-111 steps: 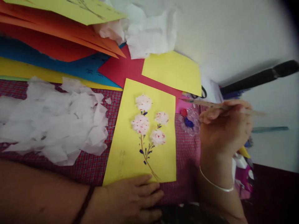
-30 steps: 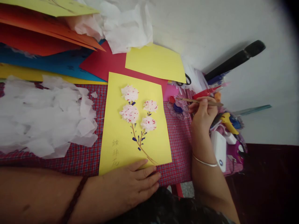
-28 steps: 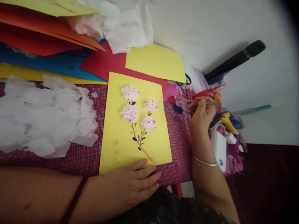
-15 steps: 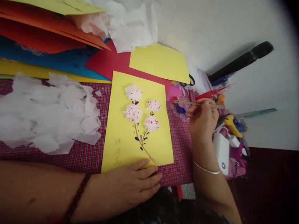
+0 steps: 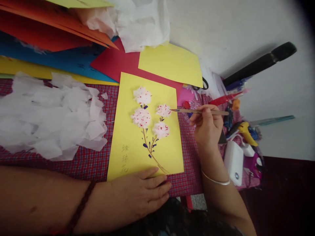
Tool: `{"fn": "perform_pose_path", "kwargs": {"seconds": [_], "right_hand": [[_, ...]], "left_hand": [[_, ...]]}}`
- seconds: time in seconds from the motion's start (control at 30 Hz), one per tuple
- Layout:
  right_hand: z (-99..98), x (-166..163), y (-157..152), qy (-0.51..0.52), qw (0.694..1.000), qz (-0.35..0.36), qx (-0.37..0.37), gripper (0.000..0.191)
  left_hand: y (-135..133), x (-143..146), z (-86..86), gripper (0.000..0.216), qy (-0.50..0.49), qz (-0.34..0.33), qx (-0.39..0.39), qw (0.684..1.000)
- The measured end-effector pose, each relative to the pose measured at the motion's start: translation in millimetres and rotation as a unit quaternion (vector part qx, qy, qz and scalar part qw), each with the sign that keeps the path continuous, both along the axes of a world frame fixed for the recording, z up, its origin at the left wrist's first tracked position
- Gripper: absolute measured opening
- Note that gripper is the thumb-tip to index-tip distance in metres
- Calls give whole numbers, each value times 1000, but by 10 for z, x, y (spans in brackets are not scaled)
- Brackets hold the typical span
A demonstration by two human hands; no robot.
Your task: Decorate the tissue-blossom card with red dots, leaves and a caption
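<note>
A yellow sheet (image 5: 133, 144) lies on a red checked cloth (image 5: 192, 157). On it are white tissue flowers (image 5: 140, 118) dabbed with red, brown stems, dark blue leaves and three handwritten characters (image 5: 125, 159). My left hand (image 5: 145, 193) rests flat across the sheet's bottom edge, fingers stretched out. Pinched in my right hand (image 5: 208, 126) is a thin paintbrush (image 5: 216, 112), held almost level. Its tip is at the right edge of the upper right flower (image 5: 163, 110); whether it touches cannot be made out. Red and blue paint blobs (image 5: 186, 105) sit in clear plastic behind my right fingers.
Torn white tissue (image 5: 54, 118) is heaped at left. Coloured papers (image 5: 73, 62) and crumpled tissue (image 5: 145, 26) lie at the back, with another yellow sheet (image 5: 172, 64). Scissors (image 5: 205, 83), a red tube (image 5: 225, 98), a yellow-handled tool (image 5: 247, 132) and a white power bank (image 5: 233, 162) crowd the right.
My right hand has moved left with the paintbrush, from over the paint blobs to the upper right flower. The left hand stays on the sheet. The view has shifted slightly.
</note>
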State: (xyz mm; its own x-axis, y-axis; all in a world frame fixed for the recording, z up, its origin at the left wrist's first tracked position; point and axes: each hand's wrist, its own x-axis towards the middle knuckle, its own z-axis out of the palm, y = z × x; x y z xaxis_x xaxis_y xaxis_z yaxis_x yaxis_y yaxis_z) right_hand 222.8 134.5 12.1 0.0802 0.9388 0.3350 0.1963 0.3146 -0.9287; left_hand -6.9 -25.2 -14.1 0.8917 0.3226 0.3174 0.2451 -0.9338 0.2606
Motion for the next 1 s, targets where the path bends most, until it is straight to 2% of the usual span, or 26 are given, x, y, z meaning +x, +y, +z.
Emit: {"fn": "perform_pose_path", "kwargs": {"seconds": [0.23,0.4,0.47,0.63,0.77,0.87,1.0], "right_hand": [[13,-41,-43,17,1000,10,11,22],[-10,-98,-83,-4,997,81,-10,20],[7,-98,-84,-2,996,85,-7,19],[123,63,-3,44,996,-13,73,15],[113,290,139,-14,990,-94,101,16],[35,399,227,-63,987,-116,89,18],[-67,453,293,-100,987,-105,64,23]], "left_hand": [[0,-5,-8,39,-3,-4,-4,1000],[6,-4,4,40,5,-4,-5,1000],[6,-2,1,40,4,-6,-7,1000],[-16,4,-47,40,-5,-7,-6,1000],[-31,12,-81,39,-13,-7,-2,1000],[-27,12,-85,39,-15,-14,-4,1000],[-18,10,-89,41,-12,-18,-7,1000]]}}
